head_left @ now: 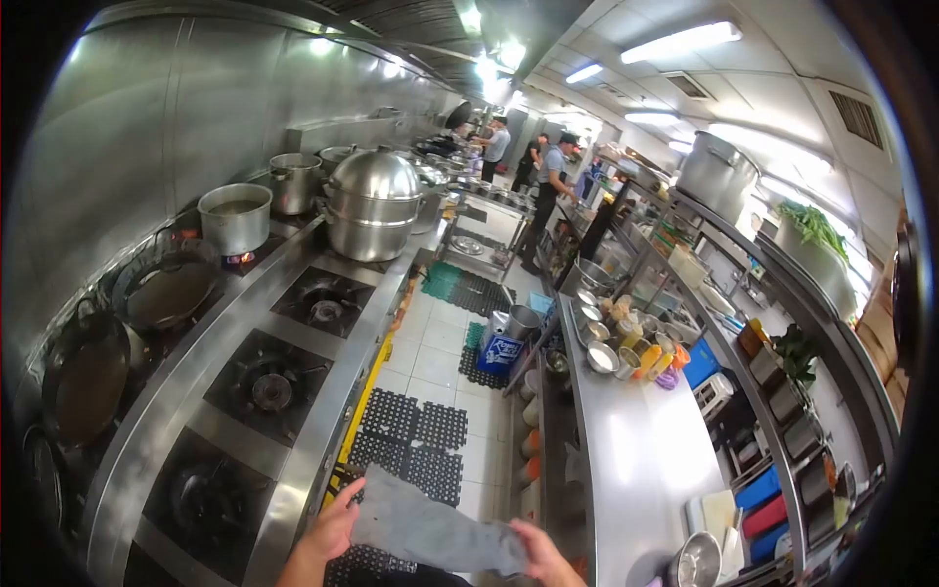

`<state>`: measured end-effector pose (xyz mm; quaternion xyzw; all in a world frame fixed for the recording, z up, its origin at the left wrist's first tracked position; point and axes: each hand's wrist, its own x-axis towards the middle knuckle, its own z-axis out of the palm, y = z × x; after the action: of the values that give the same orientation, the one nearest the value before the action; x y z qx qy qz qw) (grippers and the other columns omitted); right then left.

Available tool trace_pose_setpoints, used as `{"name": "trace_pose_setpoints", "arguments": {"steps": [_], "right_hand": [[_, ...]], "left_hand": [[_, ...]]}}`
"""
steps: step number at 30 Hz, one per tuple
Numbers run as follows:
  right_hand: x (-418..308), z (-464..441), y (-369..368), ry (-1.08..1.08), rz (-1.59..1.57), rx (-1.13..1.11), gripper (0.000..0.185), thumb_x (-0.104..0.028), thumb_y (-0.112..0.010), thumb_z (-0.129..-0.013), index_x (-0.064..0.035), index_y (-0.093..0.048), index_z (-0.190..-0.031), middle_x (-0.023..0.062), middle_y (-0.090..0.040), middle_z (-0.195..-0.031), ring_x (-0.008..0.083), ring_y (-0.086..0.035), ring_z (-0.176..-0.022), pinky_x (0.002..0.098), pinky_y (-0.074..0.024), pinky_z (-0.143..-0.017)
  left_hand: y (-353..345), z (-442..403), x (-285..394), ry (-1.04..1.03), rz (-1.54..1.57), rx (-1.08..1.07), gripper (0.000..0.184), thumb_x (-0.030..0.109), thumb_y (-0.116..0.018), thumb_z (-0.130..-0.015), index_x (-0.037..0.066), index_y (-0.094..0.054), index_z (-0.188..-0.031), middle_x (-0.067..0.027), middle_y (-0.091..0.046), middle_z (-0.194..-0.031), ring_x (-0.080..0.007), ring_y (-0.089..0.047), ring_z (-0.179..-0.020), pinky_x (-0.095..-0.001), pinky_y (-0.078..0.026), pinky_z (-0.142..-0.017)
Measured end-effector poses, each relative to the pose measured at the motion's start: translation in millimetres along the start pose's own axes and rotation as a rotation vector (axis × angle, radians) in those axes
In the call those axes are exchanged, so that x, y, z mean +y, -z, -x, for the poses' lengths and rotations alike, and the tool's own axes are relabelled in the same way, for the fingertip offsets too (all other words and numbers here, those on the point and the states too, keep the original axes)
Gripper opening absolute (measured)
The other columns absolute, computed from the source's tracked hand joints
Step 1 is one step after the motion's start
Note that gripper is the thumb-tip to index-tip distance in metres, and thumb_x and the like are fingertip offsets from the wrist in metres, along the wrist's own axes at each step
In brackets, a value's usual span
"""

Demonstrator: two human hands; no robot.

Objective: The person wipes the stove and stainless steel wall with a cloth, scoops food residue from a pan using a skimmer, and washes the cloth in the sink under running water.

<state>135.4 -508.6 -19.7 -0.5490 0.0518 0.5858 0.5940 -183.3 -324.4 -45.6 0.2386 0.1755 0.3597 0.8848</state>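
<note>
A grey cloth (430, 528), thin and stretched out, hangs between my two hands low in the head view. My left hand (335, 523) is closed on its left end, thumb pointing up along the edge. At the other end, my right hand (543, 553) grips the right edge, fingers partly hidden. The cloth is held in the air above the black rubber floor mats (411, 430), between the stove range (303, 430) on the left and the steel worktable (641, 440) on the right.
Along the left stand several burners (272, 391), woks (166, 289), a steel pot (235, 217) over a flame and a large steamer (372, 210). Bowls and sauce bottles (650, 357) crowd the worktable's far end. A metal bowl (696, 560) is near right. A blue tin (501, 352) blocks part of the aisle; people (553, 186) work beyond.
</note>
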Motion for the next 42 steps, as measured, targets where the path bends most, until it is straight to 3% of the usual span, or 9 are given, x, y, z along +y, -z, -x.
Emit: {"name": "trace_pose_setpoints", "arguments": {"steps": [5, 11, 13, 23, 31, 34, 39, 41, 42], "right_hand": [[12.3, 3.8, -6.9, -0.019, 0.285, -0.122, 0.047, 0.006, -0.042, -0.081, -0.0017, -0.045, -0.127, 0.0156, -0.053, -0.117, 0.0264, -0.057, -0.102, 0.0372, -0.0489, -0.089], [-29.5, -0.6, -7.3, 0.153, 0.413, -0.053, 0.064, 0.009, -0.041, -0.076, -0.0088, -0.036, -0.137, 0.0162, -0.049, -0.122, 0.0253, -0.055, -0.103, 0.0358, -0.0484, -0.087], [-29.6, -2.0, -12.4, 0.207, 0.476, -0.059, 0.067, 0.01, -0.041, -0.076, -0.0107, -0.033, -0.139, 0.0164, -0.049, -0.122, 0.0246, -0.054, -0.102, 0.0339, -0.0482, -0.086], [99.1, 7.8, -93.7, 0.509, 1.28, -1.005, 0.076, 0.007, -0.044, -0.073, -0.0053, -0.02, -0.144, 0.0231, -0.047, -0.13, 0.029, -0.049, -0.119, 0.0335, -0.0368, -0.099], [161.3, 129.6, -128.8, 0.284, 1.782, -1.698, 0.082, -0.014, -0.061, -0.08, -0.0226, -0.012, -0.146, 0.0325, -0.057, -0.105, 0.0477, -0.054, -0.102, 0.0447, -0.0451, -0.087], [182.5, 141.0, -131.6, 0.248, 1.729, -1.86, 0.084, -0.013, -0.063, -0.082, -0.0212, -0.011, -0.147, 0.0287, -0.055, -0.117, 0.0414, -0.058, -0.103, 0.0414, -0.0456, -0.088], [234.9, 181.4, -137.5, -0.203, 1.352, -2.057, 0.069, 0.0, -0.053, -0.088, -0.0125, -0.016, -0.145, 0.02, -0.05, -0.13, 0.0227, -0.064, -0.094, 0.0291, -0.049, -0.083], [269.0, 197.6, -136.4, -0.251, 1.299, -1.987, 0.06, 0.0, -0.051, -0.089, -0.0089, -0.023, -0.142, 0.0176, -0.055, -0.123, 0.0187, -0.064, -0.09, 0.0275, -0.05, -0.078], [289.6, 205.2, -135.2, -0.295, 1.232, -1.905, 0.052, 0.0, -0.049, -0.091, -0.0053, -0.029, -0.138, 0.0152, -0.06, -0.117, 0.0147, -0.064, -0.086, 0.0258, -0.0511, -0.073]], "left_hand": [[15.7, 25.7, -17.4, 0.064, -0.421, 0.077, 0.069, -0.001, -0.056, -0.085, 0.013, -0.023, -0.145, -0.0118, -0.06, -0.11, -0.0199, -0.061, -0.094, -0.03, -0.048, -0.084], [16.9, 47.0, -15.1, 0.087, -0.018, -0.006, 0.062, 0.007, -0.058, -0.088, 0.009, -0.027, -0.142, -0.0134, -0.061, -0.108, -0.021, -0.064, -0.082, -0.0289, -0.053, -0.067], [3.7, 56.5, -24.5, 0.133, -0.549, 0.326, 0.058, 0.014, -0.058, -0.089, 0.005, -0.03, -0.14, -0.0118, -0.061, -0.108, -0.0232, -0.065, -0.086, -0.0302, -0.053, -0.065], [-2.9, 142.6, -139.2, 0.27, -0.649, 0.496, 0.037, 0.025, -0.056, -0.091, 0.008, -0.053, -0.124, -0.0059, -0.061, -0.117, -0.0185, -0.059, -0.102, -0.0331, -0.046, -0.086], [69.5, 231.9, -222.6, -0.402, -0.831, 0.83, 0.032, 0.015, -0.061, -0.085, 0.006, -0.057, -0.116, -0.0054, -0.056, -0.12, -0.0176, -0.052, -0.105, -0.0352, -0.043, -0.093], [68.2, 273.8, -205.4, -0.345, -1.066, 0.958, 0.038, 0.021, -0.058, -0.088, 0.007, -0.053, -0.124, -0.0061, -0.057, -0.117, -0.0176, -0.052, -0.106, -0.0305, -0.043, -0.092], [13.8, 383.6, -138.9, -1.048, 0.301, 0.563, 0.046, 0.017, -0.059, -0.086, 0.003, -0.045, -0.127, -0.0063, -0.054, -0.121, -0.0168, -0.051, -0.109, -0.0285, -0.042, -0.093], [-63.5, 449.3, -93.5, -1.179, 0.189, 0.59, 0.044, 0.016, -0.06, -0.085, 0.003, -0.048, -0.124, -0.0062, -0.056, -0.118, -0.0172, -0.053, -0.107, -0.0289, -0.043, -0.092], [-95.7, 481.6, -74.2, -1.184, -0.519, 1.072, 0.04, 0.013, -0.061, -0.083, 0.003, -0.052, -0.12, -0.0068, -0.058, -0.115, -0.0187, -0.054, -0.106, -0.0295, -0.043, -0.092]]}}
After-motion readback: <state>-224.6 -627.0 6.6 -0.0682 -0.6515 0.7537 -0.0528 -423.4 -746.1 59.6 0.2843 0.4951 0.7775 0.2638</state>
